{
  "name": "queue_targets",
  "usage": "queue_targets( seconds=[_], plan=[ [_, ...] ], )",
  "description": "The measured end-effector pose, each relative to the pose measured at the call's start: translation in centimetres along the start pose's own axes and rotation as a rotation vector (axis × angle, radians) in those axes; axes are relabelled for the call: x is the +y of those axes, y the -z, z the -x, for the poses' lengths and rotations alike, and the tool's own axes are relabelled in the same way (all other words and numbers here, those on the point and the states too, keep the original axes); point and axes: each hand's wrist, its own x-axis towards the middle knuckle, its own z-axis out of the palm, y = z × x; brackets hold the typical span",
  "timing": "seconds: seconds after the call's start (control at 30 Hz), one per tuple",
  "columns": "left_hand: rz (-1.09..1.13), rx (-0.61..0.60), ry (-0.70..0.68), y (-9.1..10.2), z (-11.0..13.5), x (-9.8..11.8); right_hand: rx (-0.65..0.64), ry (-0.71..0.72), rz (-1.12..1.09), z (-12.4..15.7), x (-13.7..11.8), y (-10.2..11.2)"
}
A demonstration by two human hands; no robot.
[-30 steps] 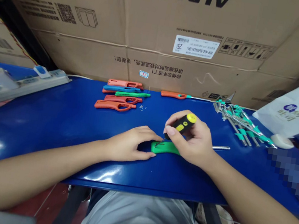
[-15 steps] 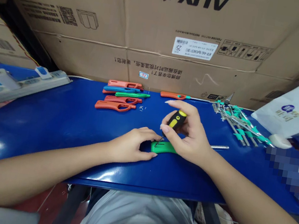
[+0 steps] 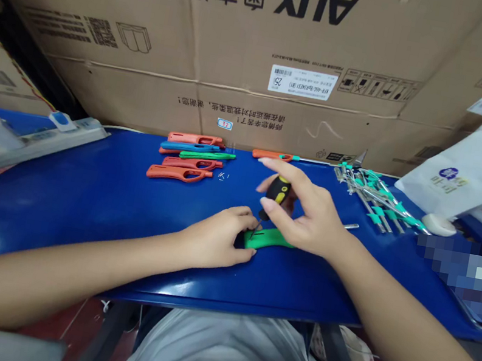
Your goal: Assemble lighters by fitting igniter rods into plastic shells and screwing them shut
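A green plastic handle (image 3: 269, 238) lies flat on the blue table (image 3: 81, 197) near its front edge. My left hand (image 3: 217, 239) pinches the handle's left end between thumb and fingers. My right hand (image 3: 304, 216) holds a small black-and-yellow screwdriver (image 3: 276, 192) upright by its grip. Its thin tip rests on the green handle close to my left fingertips. The right forefinger stretches out over the screwdriver's top. A thin metal rod (image 3: 351, 226) sticks out from behind my right hand.
Several orange, blue and green handles (image 3: 189, 156) lie at the back centre, with a few tiny screws (image 3: 222, 175) beside them. A pile of metal-and-teal parts (image 3: 377, 194) sits back right, a white bag (image 3: 468, 172) beyond it. A power strip (image 3: 31, 136) lies left; cardboard boxes (image 3: 245, 45) wall the rear.
My right fingers have shifted round the screwdriver grip, turning it: the yellow cap that faced me a second ago is now hidden. Both hands stay on the green handle.
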Motion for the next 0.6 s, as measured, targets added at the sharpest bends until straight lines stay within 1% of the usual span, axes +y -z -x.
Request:
queue_targets(
  seconds=[0.07, 0.1, 0.13, 0.23, 0.27, 0.3, 0.4, 0.43, 0.47, 0.53, 0.6],
  plan=[
    [0.027, 0.029, -0.008, -0.2, 0.1, -0.3, -0.091, -0.039, -0.142, 0.1, -0.1, -0.1],
    [0.041, 0.040, -0.009, -0.3, 0.2, -0.5, -0.083, -0.054, -0.158, 0.1, -0.1, -0.2],
    [0.055, 0.048, -0.009, -0.4, 0.3, -0.7, -0.029, -0.060, -0.122, 0.2, -0.1, -0.4],
    [0.090, 0.064, -0.008, -0.7, 0.5, -1.3, 0.204, -0.020, 0.095, 0.4, -0.1, -0.8],
    [0.101, 0.070, -0.015, -0.7, 0.5, -1.4, 0.235, -0.001, 0.117, 0.4, -0.2, -1.0],
    [0.110, 0.073, -0.023, -0.8, 0.5, -1.5, 0.220, 0.006, 0.092, 0.4, -0.2, -1.0],
    [0.127, 0.074, -0.043, -0.9, 0.4, -1.7, 0.070, -0.044, -0.111, 0.4, -0.4, -1.2],
    [0.130, 0.075, -0.048, -0.9, 0.4, -1.7, 0.047, -0.062, -0.149, 0.4, -0.4, -1.2],
    [0.133, 0.076, -0.050, -0.9, 0.3, -1.7, 0.060, -0.068, -0.146, 0.5, -0.4, -1.3],
    [0.142, 0.075, -0.042, -1.0, 0.2, -1.8, 0.169, -0.037, -0.040, 0.6, -0.2, -1.3],
    [0.159, 0.079, -0.030, -1.0, 0.2, -1.8, 0.261, 0.026, 0.089, 0.7, -0.1, -1.1]
  ],
)
